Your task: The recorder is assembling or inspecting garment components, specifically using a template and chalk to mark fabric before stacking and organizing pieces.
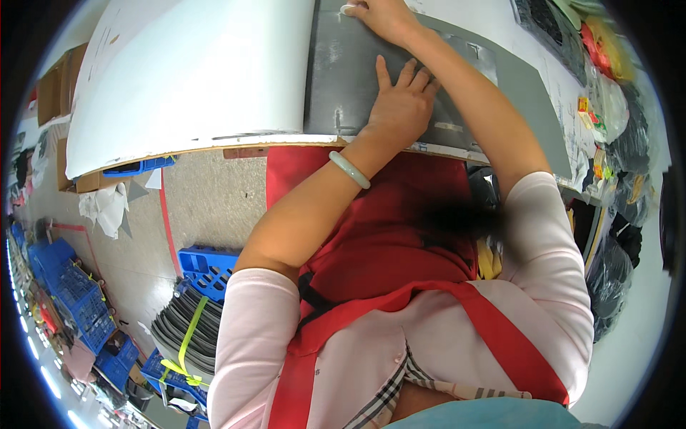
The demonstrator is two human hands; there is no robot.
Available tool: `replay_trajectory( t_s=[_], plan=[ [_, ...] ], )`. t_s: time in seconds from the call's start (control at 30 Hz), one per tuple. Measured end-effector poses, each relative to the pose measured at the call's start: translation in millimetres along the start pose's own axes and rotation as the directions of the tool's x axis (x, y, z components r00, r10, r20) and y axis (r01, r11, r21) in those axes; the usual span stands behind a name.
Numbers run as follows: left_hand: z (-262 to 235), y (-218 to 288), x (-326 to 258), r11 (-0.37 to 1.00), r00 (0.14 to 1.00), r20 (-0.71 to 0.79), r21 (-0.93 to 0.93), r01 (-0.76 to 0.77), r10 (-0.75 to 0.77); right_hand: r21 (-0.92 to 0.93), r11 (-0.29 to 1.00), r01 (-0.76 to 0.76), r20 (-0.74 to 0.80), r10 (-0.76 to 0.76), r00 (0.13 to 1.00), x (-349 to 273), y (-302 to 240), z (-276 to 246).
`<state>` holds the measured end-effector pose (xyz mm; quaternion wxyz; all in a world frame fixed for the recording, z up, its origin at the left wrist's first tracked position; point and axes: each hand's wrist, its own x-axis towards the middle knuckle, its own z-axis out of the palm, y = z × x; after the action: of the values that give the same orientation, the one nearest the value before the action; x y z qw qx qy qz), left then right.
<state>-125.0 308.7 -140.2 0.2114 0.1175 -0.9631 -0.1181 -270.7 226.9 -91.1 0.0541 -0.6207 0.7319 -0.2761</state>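
Note:
A dark grey sheet [332,79] lies on the worktable in front of me, with pale marks on its surface. My left hand [404,107], a pale bangle [349,169] on its wrist, rests on the sheet with fingers spread, and nothing shows in its grasp. Farther off, at the top edge of the view, my right hand [382,18] pinches a small white piece [348,9] against the sheet; its exact kind is too small to tell. The right forearm passes over part of the sheet and hides it. A lighter grey sheet [525,96] extends to the right.
A large white sheet [193,71] covers the table's left side. Bagged items [607,107] and a dark mat [550,32] line the right. Left on the floor are cardboard boxes [61,86], blue crates [78,300] and a strapped stack of dark sheets [186,325].

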Motion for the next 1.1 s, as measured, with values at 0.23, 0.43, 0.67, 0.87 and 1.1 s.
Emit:
replay_trajectory(
  t_s=[0.23, 0.43, 0.67, 0.87, 1.1],
  plan=[
    [0.1, -1.1, -1.3, 1.0, 1.0, -0.021, -0.025, 0.001, -0.002, -0.114, 0.987, 0.11, 0.042, -0.105, 0.994, 4.9, -6.6, 4.8],
    [5.0, -1.6, -1.6, 1.0, 1.0, 0.0, 0.019, 0.002, -0.002, -0.23, 0.971, -0.066, 0.126, 0.096, 0.987, 17.5, -10.8, -4.4],
    [3.5, -1.2, -0.1, 0.998, 0.999, -0.04, 0.061, -0.012, 0.015, 0.314, 0.875, -0.369, 0.087, 0.361, 0.929, 14.6, -7.7, 12.4],
    [7.4, -0.7, -0.5, 1.0, 0.997, -0.071, -0.012, -0.029, 0.028, 0.248, 0.878, -0.41, 0.274, 0.342, 0.899, 5.9, -11.0, -2.2],
    [36.9, -8.1, -16.0, 0.998, 0.999, 0.013, -0.055, 0.041, -0.041, 0.395, 0.801, -0.45, 0.461, 0.251, 0.851, -84.3, -80.9, -1.7]
  ],
)
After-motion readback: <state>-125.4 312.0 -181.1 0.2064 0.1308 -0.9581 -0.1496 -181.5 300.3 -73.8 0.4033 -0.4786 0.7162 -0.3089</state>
